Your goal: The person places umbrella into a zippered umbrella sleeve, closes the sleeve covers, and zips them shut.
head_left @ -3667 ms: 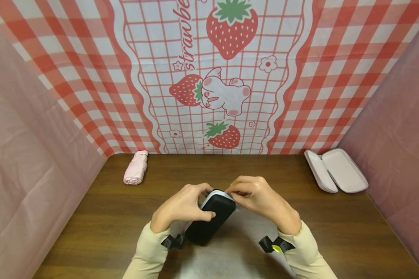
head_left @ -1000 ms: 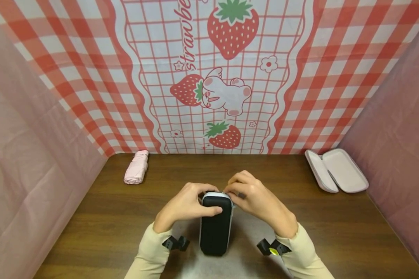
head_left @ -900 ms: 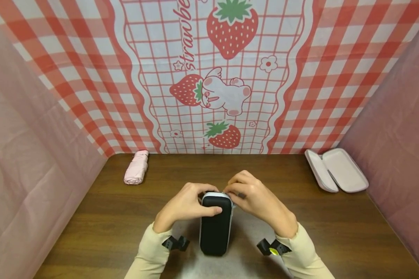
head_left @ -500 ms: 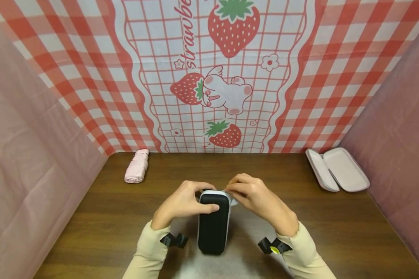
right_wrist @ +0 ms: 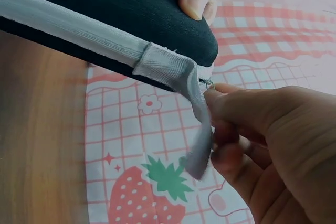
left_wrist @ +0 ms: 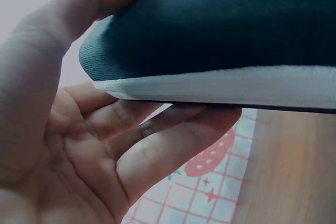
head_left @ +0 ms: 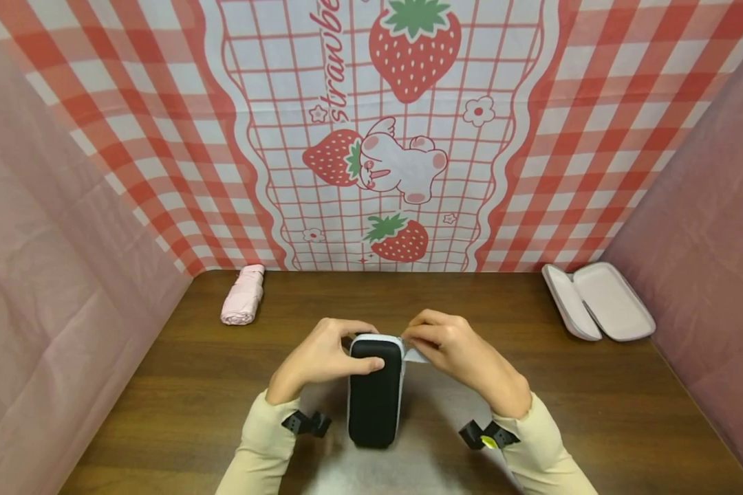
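Note:
A black zip case (head_left: 374, 405) with a pale zip band round its edge stands nearly upright in front of me. My left hand (head_left: 322, 354) grips its upper end, thumb across the black face and fingers behind. At the top right corner my right hand (head_left: 464, 347) pinches the small zip pull (right_wrist: 208, 83) between thumb and fingers. A grey fabric strap (right_wrist: 170, 69) comes off the band beside those fingertips and hangs down, its free end blurred. The left wrist view shows the pale band (left_wrist: 220, 85) running along the side, with the left fingers under the case.
An open, pale hard case (head_left: 613, 302) lies at the back right of the wooden table (head_left: 161, 385). A rolled pink cloth bundle (head_left: 243, 295) is at the back left. Behind the table hangs a strawberry-print cloth (head_left: 396, 172), with pink cloth walls either side.
The case was tilted earlier and has come upright. Over the last second it shifted slightly left with the left hand, and more of the strap shows between it and the right hand.

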`<state>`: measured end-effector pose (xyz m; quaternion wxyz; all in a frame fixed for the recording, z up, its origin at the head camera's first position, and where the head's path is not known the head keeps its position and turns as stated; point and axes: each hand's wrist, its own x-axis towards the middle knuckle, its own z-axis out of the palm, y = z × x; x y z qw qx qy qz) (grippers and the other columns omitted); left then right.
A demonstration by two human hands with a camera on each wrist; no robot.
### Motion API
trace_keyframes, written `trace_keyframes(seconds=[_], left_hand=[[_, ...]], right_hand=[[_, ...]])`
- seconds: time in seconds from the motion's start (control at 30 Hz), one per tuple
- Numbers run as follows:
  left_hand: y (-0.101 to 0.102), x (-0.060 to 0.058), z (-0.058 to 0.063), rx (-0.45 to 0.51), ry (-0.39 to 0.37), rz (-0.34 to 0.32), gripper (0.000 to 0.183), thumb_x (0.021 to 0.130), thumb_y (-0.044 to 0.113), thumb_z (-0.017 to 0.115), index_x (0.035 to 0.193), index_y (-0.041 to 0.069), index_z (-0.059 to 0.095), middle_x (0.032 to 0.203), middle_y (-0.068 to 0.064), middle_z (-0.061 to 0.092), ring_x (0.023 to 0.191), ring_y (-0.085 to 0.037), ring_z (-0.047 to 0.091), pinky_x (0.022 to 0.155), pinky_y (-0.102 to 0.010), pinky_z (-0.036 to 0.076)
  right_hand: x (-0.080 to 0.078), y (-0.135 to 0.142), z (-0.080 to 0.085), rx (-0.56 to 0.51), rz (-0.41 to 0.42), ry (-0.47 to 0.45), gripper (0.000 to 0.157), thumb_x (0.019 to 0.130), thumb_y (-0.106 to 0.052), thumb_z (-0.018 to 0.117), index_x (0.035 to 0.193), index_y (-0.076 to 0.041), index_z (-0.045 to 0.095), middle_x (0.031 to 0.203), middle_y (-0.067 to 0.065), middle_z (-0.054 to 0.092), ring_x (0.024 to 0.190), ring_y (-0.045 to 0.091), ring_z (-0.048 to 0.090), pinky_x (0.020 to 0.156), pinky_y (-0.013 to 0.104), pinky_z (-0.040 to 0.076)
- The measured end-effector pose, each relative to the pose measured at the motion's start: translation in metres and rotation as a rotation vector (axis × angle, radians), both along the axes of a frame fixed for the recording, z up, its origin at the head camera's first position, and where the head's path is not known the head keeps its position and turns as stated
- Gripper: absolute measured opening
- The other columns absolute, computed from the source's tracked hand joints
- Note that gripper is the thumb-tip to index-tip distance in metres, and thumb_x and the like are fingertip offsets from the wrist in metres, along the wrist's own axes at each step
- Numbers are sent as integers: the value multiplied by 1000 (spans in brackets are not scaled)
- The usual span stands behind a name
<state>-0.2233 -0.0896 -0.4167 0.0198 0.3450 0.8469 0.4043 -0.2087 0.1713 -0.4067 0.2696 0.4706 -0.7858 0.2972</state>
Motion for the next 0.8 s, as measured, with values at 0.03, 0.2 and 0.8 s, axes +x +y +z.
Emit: trace_keyframes(seconds=[0.03,0.2,0.8], left_hand=[[-1,0,0,4,-4,8,33,82,36,84,109,18,76,92,8,75,74,-8,65,66,-24,54],[-4,-3,0,-4,-8,22,35,82,37,84,109,18,76,95,8,75,76,-6,64,68,-26,55],[-6,-5,-4,7,-34,25,35,83,37,83,111,18,76,96,6,75,76,-6,65,64,-23,54]], right_hand=[[0,0,-1,0,0,-6,19,77,12,81,90,-2,78,89,4,70,79,12,70,69,18,57],[-1,1,-3,-5,9,-13,19,77,12,81,89,-2,78,89,5,70,78,12,70,68,18,57],[-1,1,-4,-36,49,-72,23,71,15,80,86,-3,79,85,3,70,71,10,67,60,14,53]])
